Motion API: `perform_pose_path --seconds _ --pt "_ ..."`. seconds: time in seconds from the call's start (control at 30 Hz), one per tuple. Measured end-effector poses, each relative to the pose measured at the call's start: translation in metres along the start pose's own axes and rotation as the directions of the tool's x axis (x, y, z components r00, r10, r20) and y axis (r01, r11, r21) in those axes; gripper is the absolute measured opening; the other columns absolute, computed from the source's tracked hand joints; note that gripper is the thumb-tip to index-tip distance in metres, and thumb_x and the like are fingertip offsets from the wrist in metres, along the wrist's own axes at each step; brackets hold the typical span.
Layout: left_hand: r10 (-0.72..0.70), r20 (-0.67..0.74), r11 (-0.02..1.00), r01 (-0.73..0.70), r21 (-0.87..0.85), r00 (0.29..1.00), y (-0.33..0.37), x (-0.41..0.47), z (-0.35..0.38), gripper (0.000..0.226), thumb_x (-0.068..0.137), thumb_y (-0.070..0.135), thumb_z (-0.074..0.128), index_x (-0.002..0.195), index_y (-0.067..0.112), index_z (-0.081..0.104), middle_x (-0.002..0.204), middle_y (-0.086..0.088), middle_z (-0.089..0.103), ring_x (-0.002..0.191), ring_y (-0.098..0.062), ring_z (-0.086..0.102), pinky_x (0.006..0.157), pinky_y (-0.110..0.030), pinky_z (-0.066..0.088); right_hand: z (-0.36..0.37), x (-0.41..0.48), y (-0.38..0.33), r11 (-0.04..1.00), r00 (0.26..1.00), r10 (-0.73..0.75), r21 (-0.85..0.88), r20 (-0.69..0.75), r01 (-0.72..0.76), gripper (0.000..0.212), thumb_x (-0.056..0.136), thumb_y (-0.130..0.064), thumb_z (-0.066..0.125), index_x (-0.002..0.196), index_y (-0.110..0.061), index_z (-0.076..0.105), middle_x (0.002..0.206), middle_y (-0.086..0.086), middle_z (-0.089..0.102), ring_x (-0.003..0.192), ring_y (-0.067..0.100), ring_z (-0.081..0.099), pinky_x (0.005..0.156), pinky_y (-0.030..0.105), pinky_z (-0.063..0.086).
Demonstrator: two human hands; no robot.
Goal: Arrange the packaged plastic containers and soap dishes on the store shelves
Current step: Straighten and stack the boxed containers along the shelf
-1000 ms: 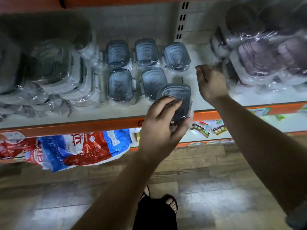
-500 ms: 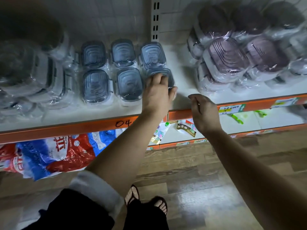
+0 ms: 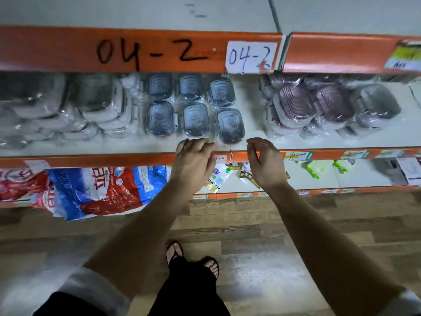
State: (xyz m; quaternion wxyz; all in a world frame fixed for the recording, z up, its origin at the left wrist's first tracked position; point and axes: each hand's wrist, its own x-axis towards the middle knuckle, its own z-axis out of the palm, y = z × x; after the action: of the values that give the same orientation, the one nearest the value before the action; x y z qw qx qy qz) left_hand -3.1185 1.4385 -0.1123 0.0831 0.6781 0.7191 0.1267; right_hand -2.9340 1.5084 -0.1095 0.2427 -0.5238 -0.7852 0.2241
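Since the earlier frame my left hand has come off the last box and drawn back to the near edge of the shelf; my right hand has moved level with it. That shelf, white with an orange lip, carries all the stock. Grey containers, wrapped and stacked, fill its left part. Soap dishes, purple and grey, wrapped, are piled at right. Between them six blue boxes stand in two rows of three; the last box sits near right, just beside its neighbour. Both hands hang over the near lip, fingers loosely curled and apart, holding nothing.
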Motion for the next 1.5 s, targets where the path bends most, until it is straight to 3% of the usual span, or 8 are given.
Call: perform_pose_path --seconds 0.2,0.37,0.63,0.77,0.9,1.1,1.23,1.5 --pt "-0.076 -0.156 0.994 0.088 0.071 0.985 -0.028 -0.074 -0.088 0.03 0.095 0.027 0.042 0.104 0.015 0.069 0.105 -0.002 0.067 0.092 -0.025 0.063 0.101 -0.043 0.037 -0.012 -0.014 -0.084 0.993 0.989 -0.117 -0.014 0.085 0.119 0.023 0.096 -0.014 0.056 0.113 -0.003 0.067 0.111 0.019 0.068 0.1 0.039 0.062 0.083 0.04 0.05" --pt "-0.16 -0.265 0.977 0.192 0.098 0.951 -0.073 -0.132 -0.161 0.037 0.093 0.031 0.038 0.104 0.015 0.069 0.1 -0.003 0.068 0.083 -0.027 0.063 0.089 -0.04 0.035 0.0 -0.019 -0.181 0.981 0.977 -0.192 0.059 0.093 0.187 0.024 0.097 -0.017 0.055 0.114 -0.007 0.068 0.113 0.014 0.068 0.1 0.035 0.064 0.082 0.041 0.052" --pt "-0.296 -0.416 0.923 0.37 0.109 0.86 -0.196 -0.227 -0.268 0.037 0.093 0.034 0.039 0.109 0.016 0.067 0.099 -0.004 0.067 0.087 -0.028 0.062 0.087 -0.042 0.037 0.057 -0.031 -0.36 0.891 0.901 -0.433 0.167 0.032 0.422 0.014 0.095 -0.012 0.058 0.102 -0.008 0.07 0.097 0.01 0.071 0.087 0.028 0.066 0.069 0.028 0.044" --pt "-0.325 -0.457 0.898 0.422 0.126 0.828 -0.277 -0.268 -0.325 0.044 0.092 0.038 0.034 0.11 0.016 0.067 0.102 -0.006 0.067 0.091 -0.029 0.062 0.089 -0.043 0.036 0.104 -0.038 -0.461 0.844 0.863 -0.505 0.208 0.0 0.494 0.014 0.095 -0.013 0.058 0.102 -0.009 0.07 0.097 0.007 0.072 0.085 0.025 0.067 0.07 0.032 0.05" --pt "-0.323 -0.513 0.88 0.452 0.147 0.796 -0.35 -0.298 -0.374 0.044 0.092 0.039 0.032 0.106 0.017 0.067 0.101 -0.004 0.066 0.09 -0.029 0.062 0.089 -0.042 0.033 0.15 -0.041 -0.542 0.811 0.838 -0.544 0.229 -0.039 0.538 0.015 0.095 -0.017 0.056 0.099 -0.01 0.07 0.093 0.005 0.071 0.084 0.024 0.065 0.068 0.023 0.039" --pt "-0.329 -0.547 0.872 0.469 0.136 0.77 -0.431 -0.327 -0.411 0.036 0.093 0.036 0.042 0.114 0.017 0.066 0.111 -0.005 0.064 0.097 -0.03 0.06 0.093 -0.044 0.034 0.196 -0.036 -0.624 0.787 0.815 -0.575 0.222 -0.074 0.576 0.022 0.093 -0.021 0.055 0.101 -0.009 0.071 0.1 0.007 0.071 0.093 0.025 0.064 0.076 0.021 0.038" --pt "-0.365 -0.521 0.86 0.494 0.13 0.772 -0.479 -0.33 -0.424 0.036 0.096 0.036 0.042 0.119 0.019 0.063 0.116 -0.003 0.063 0.105 -0.028 0.058 0.093 -0.042 0.031 0.223 -0.017 -0.668 0.748 0.789 -0.604 0.263 -0.109 0.609 0.013 0.092 -0.013 0.062 0.098 -0.006 0.07 0.098 0.008 0.07 0.091 0.025 0.064 0.082 0.033 0.049" --pt "-0.319 -0.542 0.843 0.494 0.213 0.778 -0.59 -0.301 -0.472 0.034 0.095 0.036 0.044 0.116 0.019 0.065 0.113 -0.002 0.064 0.101 -0.029 0.058 0.087 -0.04 0.032 0.3 0.054 -0.764 0.711 0.787 -0.602 0.361 -0.13 0.604 0.017 0.091 -0.018 0.06 0.1 -0.008 0.07 0.102 0.004 0.068 0.099 0.023 0.063 0.086 0.043 0.052"
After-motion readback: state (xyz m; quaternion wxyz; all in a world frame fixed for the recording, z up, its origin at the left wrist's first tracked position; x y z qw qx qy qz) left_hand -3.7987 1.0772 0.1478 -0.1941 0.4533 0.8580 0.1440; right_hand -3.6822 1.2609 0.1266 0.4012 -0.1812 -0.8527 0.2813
